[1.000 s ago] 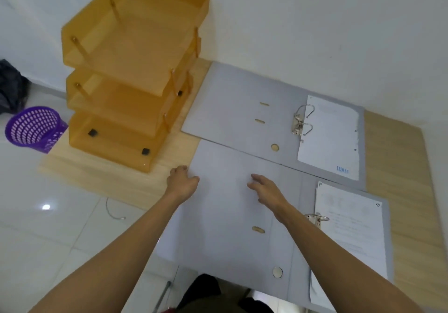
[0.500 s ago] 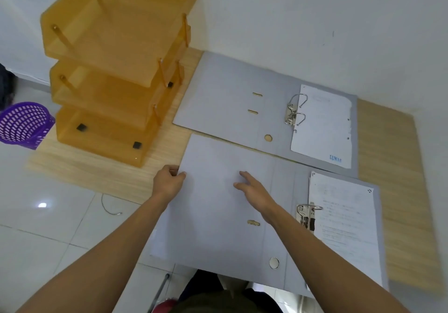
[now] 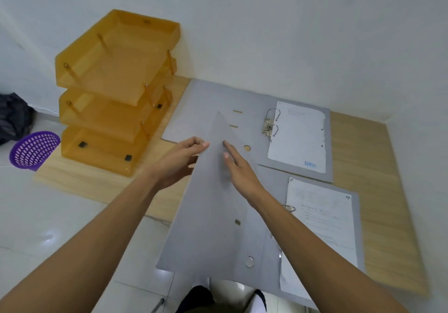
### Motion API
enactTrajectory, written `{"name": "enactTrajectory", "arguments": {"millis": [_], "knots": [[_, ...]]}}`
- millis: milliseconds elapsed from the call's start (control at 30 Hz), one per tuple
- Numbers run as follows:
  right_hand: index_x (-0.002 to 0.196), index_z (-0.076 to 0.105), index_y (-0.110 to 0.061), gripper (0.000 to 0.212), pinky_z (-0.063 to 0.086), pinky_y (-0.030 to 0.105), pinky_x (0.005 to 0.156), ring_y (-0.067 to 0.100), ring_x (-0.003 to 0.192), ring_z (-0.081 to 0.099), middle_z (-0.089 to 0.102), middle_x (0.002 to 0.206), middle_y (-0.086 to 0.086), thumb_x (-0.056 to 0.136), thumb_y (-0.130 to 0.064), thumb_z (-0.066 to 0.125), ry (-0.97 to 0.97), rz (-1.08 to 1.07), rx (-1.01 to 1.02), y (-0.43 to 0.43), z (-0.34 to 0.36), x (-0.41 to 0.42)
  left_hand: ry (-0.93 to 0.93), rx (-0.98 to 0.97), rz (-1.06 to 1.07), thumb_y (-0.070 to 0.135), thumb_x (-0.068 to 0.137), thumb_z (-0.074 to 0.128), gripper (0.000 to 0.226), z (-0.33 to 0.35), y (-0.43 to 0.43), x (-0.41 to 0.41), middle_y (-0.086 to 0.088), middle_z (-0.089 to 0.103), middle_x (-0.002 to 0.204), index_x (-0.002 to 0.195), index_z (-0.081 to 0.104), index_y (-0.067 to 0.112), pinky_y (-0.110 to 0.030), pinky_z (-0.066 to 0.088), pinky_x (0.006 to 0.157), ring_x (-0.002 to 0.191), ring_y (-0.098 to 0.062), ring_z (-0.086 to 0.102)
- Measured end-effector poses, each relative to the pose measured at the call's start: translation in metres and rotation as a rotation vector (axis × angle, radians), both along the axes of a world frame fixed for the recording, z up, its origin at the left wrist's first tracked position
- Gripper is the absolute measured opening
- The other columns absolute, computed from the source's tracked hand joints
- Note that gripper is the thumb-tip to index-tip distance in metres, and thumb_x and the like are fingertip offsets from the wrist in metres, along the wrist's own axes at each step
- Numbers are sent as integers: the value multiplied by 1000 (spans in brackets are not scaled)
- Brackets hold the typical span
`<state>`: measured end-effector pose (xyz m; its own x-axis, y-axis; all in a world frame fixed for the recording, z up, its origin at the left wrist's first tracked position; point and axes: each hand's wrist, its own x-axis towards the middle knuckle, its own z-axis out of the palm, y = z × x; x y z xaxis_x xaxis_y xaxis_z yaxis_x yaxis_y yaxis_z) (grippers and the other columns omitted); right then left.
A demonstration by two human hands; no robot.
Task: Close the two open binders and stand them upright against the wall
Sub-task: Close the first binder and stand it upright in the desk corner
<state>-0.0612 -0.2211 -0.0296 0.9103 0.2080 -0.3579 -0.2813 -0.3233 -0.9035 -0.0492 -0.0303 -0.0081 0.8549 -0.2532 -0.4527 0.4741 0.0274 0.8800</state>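
Observation:
Two grey lever-arch binders lie on a wooden desk. The far binder (image 3: 213,104) lies flat and open by the wall, with a white sheet on its right half. The near binder (image 3: 211,215) has its left cover raised steeply off the desk, and its right half holds white papers (image 3: 322,218). My left hand (image 3: 179,159) grips the raised cover's left edge, fingers behind it and thumb on top. My right hand (image 3: 238,167) rests flat on the inner face of that cover, fingers spread.
An orange three-tier letter tray (image 3: 116,89) stands at the desk's left end. The white wall (image 3: 291,33) runs along the desk's back edge and right side. On the tiled floor to the left stand a purple basket (image 3: 34,150) and a dark bag (image 3: 14,116).
The near binder's left cover, flat on the desk before, has swung up and towards the right. Both hands have risen with it.

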Motion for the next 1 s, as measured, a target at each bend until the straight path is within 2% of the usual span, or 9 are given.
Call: {"name": "enactTrajectory", "arguments": {"millis": [100,167,300,433,567,633,767,867,1000], "knots": [[155,30,-44,52,34,46,120,13,149,32,30,164,-13,104,-52,33,-11,-72,105,-27,22,-8,-16,-60,-25,61,87,62,60,9,-53,-8,0,69,130,126,62,16,-45,51,100,120,-24,65],[154,30,-49,51,43,46,113,15,147,37,32,162,-14,103,-56,31,6,-119,167,-52,35,-18,-32,-38,-98,72,84,55,73,12,-91,-15,5,62,140,142,54,29,-45,49,102,127,-19,60],[152,32,-50,52,56,42,97,18,139,48,41,154,-17,102,-61,25,45,-218,239,-105,49,-40,-101,87,-160,71,87,49,62,10,-160,-26,10,57,136,132,51,27,-34,50,98,130,-10,54],[146,50,-35,58,48,48,108,19,131,58,59,145,-4,99,-63,31,85,-335,288,-164,47,-59,-166,184,-235,60,90,57,61,-4,-215,-37,12,44,145,143,39,33,-28,41,99,130,-5,47],[137,57,-27,38,56,39,97,16,116,67,69,130,-6,101,-29,48,0,-403,198,-212,43,-76,-224,289,-290,57,91,58,78,-27,-246,-52,10,23,163,157,22,33,-28,31,108,140,-7,30],[131,59,-24,40,57,39,94,18,112,68,70,125,-4,92,-13,53,-38,-418,86,-234,34,-84,-245,393,-319,56,92,58,81,-44,-250,-60,8,12,168,159,19,31,-36,25,118,151,-14,20],[133,58,-16,47,56,34,91,20,107,68,69,125,5,86,-8,62,-15,-518,-89,-285,-2,-111,-196,657,-343,49,91,63,85,-81,-243,-81,-2,3,170,159,18,27,-48,13,124,156,-25,4],[136,53,-12,55,56,35,87,26,106,67,68,126,11,83,-3,65,69,-634,-174,-320,-35,-134,-157,719,-271,40,87,72,92,-99,-234,-96,-10,14,168,159,18,19,-46,17,123,155,-28,10],[150,39,-15,75,52,34,95,27,118,62,61,138,11,82,-1,66,124,-615,-224,-340,-63,-147,-22,587,-245,22,82,81,96,-107,-238,-104,-15,41,154,154,19,6,-39,40,107,136,-31,46]]}}
